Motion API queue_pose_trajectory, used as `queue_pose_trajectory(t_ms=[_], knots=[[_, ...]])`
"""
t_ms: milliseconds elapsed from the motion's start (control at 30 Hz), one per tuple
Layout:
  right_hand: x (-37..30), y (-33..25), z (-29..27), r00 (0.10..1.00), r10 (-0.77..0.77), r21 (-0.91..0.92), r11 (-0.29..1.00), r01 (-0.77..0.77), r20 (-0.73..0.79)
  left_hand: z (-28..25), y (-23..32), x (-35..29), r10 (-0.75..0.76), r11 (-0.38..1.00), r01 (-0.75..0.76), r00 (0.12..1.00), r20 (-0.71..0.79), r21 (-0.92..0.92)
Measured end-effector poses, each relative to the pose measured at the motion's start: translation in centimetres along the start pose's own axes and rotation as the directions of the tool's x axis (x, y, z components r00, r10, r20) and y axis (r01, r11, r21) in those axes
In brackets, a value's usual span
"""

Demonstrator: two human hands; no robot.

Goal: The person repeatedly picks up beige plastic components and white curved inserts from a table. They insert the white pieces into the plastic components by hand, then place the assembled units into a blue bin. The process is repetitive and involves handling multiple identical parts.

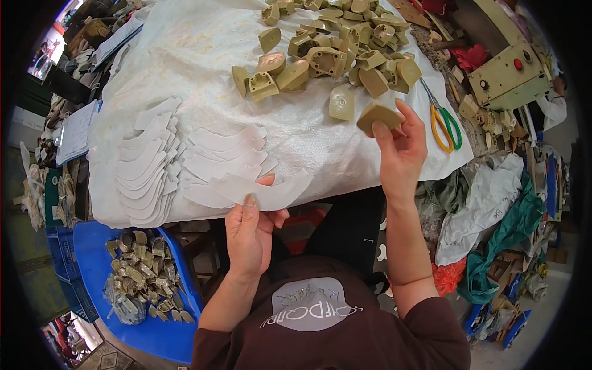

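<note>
My left hand (250, 237) pinches a curved white cut piece (285, 192) between thumb and fingers at the table's front edge. In my right hand (404, 151), raised over the table's right side, is an olive-tan shoe heel (377, 115), gripped by thumb and fingers. Another heel (341, 103) lies alone just left of it. Beyond that, a large heap of similar heels (327, 60) spreads to the far edge. Beside my left hand lie overlapping white curved pieces (225, 148), with a taller fanned stack (145, 176) farther left.
A white sheet (203, 68) covers the table. Scissors (445, 126) with yellow and green handles lie at its right edge. A pale green machine (509, 74) stands beyond. Lower left, a blue chair (142, 336) holds many glittery heels. Bags and cloth (487, 216) pile up on the right.
</note>
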State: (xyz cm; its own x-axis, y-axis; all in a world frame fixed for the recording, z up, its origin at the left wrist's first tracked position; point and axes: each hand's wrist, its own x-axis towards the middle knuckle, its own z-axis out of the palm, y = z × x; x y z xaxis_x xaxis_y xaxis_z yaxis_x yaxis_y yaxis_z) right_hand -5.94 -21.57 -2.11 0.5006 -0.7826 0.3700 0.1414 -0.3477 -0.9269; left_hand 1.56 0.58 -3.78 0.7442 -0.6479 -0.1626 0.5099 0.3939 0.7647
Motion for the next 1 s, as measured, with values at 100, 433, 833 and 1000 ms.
queue_pose_trajectory(t_ms=[100,433,833,1000], knots=[[-3.1,-2.7,0.4,0.975,-0.022,0.126,0.992,-0.006,0.220,0.5,-0.2,-0.1,0.065,0.998,-0.066,0.996,-0.057,-0.011],[-7.1,-2.7,4.4,0.797,-0.546,0.195,0.837,0.511,0.257,2.1,0.3,-1.6,0.039,0.995,-0.027,0.990,0.133,-0.092],[-7.4,-2.4,4.7,0.786,-0.574,0.148,0.819,0.554,0.230,2.9,0.7,-2.7,-0.029,0.998,0.025,0.998,0.060,0.058],[-6.9,-2.3,4.9,0.750,-0.624,0.022,0.772,0.636,0.219,2.3,0.1,-2.9,0.078,0.977,-0.092,0.994,0.080,0.192]])
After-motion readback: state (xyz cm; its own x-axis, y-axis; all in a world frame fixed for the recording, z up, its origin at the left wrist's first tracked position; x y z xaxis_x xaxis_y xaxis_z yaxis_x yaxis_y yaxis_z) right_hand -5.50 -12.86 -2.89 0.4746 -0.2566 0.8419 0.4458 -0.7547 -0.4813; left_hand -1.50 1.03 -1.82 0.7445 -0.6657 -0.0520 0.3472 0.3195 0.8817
